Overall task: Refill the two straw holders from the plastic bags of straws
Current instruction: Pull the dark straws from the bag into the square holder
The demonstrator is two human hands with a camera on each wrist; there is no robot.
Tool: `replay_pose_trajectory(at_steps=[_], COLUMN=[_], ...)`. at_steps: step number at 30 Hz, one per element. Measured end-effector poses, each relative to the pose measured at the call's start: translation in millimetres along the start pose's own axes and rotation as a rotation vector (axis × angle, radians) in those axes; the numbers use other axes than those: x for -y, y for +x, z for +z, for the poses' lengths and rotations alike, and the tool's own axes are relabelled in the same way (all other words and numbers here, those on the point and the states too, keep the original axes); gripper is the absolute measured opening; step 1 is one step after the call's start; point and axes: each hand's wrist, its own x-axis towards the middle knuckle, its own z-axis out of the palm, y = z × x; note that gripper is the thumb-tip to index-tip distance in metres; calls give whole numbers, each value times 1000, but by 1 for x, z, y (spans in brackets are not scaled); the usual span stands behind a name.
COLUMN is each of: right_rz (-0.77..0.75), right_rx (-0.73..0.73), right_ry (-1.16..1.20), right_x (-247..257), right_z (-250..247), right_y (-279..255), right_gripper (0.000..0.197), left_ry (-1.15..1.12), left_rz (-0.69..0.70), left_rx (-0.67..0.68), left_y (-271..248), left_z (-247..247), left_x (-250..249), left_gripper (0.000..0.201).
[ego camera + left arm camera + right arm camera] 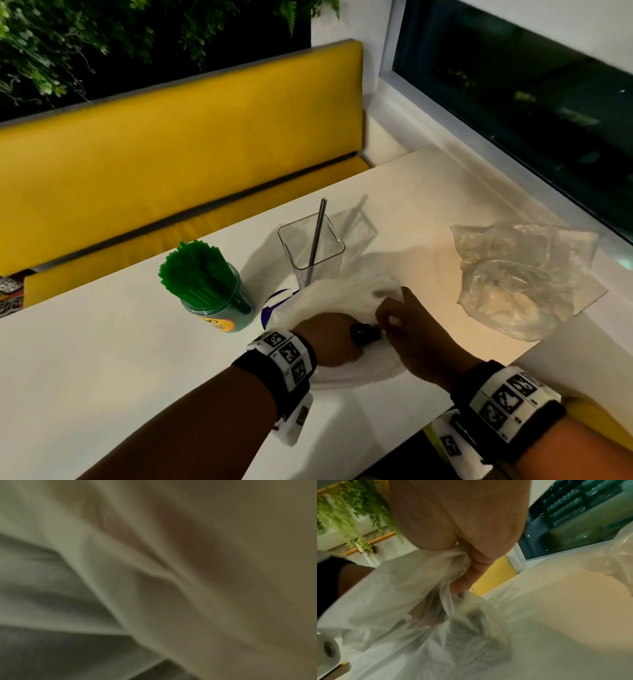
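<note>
A round green holder [219,308] packed with green straws stands on the white table [102,342]. To its right is a clear square holder [310,246] with a single dark straw [317,236] leaning in it. In front of that lies a white plastic bag [342,298]. My left hand [330,339] grips a dark bundle end [364,334] at the bag, apparently straws. My right hand [407,322] pinches the bag's film beside it. In the right wrist view its fingers [471,566] are curled into the white bag [402,595]. The left wrist view holds only blurred bag folds [120,574].
An empty crumpled clear bag [520,277] lies at the table's right, also the clear bag [611,555] in the right wrist view. A yellow bench [171,154] runs behind the table, and a dark window [531,102] lines the right side.
</note>
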Motion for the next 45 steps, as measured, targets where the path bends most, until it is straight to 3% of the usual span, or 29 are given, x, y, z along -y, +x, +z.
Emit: replay_pose_trajectory(at_steps=[3, 6, 10, 12, 14, 17, 18, 20, 22, 26, 28, 34, 37, 40, 41, 43, 45], right_rz=[86, 220, 156, 216, 234, 237, 230, 224, 219, 224, 228, 224, 217, 227, 230, 247, 254], right_rx=[-80, -62, 63, 130, 96, 127, 140, 156, 166, 180, 176, 169, 164, 159, 154, 150, 143], right_ry=[160, 131, 55, 23, -125, -164, -156, -144, -117, -117, -114, -102, -96, -82, -80, -70, -62], right_x=[-6, -21, -10, -6, -10, -13, -12, -10, -9, -12, -14, -12, -9, -8, -8, -5, 0], right_z=[3, -1, -10, -6, 4, 10, 10, 10, 10, 11, 11, 9, 8, 6, 6, 5, 5], right_y=[8, 13, 3, 2, 6, 2, 0, -4, -5, -6, -5, -1, 4, 9, 11, 14, 17], right_gripper=[48, 49, 28, 25, 27, 30, 30, 30, 29, 29, 29, 27, 28, 27, 27, 28, 30], left_ry=[-98, -134, -232, -511, -878, -1025, -1038, -1061, -1038, -992, -874, -720, -702, -524, -443, -289, -137], left_rz=[-1, 74, 348, 500, 611, 635, 602, 449, 234, -147, -267, -335, -308, -230, -173, 40, 193], left_rx=[12, -156, -163, -229, -490, -1082, -1195, -1279, -1232, -1014, -893, -642, -584, -744, -837, -932, -661], left_y=[-2, -19, -55, -80, -100, -96, -85, -53, -16, 33, 44, 45, 26, -12, -28, -60, -78], left_z=[-9, -21, -39, -69, -114, -179, -189, -189, -170, -132, -122, -122, -133, -138, -136, -125, -99], left_x=[-2, -9, -39, -64, -75, -56, -45, -24, -6, 30, 45, 56, 51, 31, 23, 4, -17], left_gripper=[28, 20, 24, 20, 22, 24, 22, 20, 18, 15, 31, 117, 129, 115, 103, 55, 13])
